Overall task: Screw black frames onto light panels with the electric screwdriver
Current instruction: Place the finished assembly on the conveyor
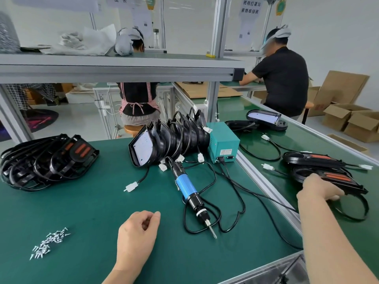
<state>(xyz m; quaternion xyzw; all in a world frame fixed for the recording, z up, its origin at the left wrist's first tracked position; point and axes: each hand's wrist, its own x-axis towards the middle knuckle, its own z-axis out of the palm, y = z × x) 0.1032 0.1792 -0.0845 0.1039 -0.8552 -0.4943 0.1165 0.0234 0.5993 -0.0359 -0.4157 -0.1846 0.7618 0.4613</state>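
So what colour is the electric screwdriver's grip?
Blue, on the black-ended electric screwdriver lying on the green mat; head view.

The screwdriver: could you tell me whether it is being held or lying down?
Lying down, unheld: the screwdriver rests on its side on the table; neither left hand nor right hand touches it.

The left hand (pixel 139 228) rests loosely curled near the tabletop's (pixel 92 201) front edge; I cannot tell whether it holds anything. The right hand (pixel 320 189) grips a black-framed light panel (pixel 338 178) on the neighbouring green belt (pixel 303 140). The electric screwdriver (pixel 189 189) lies mid-table, bit toward the front edge. Screws (pixel 49 242) lie near the front-left corner, black frames (pixel 47 160) at the left edge.
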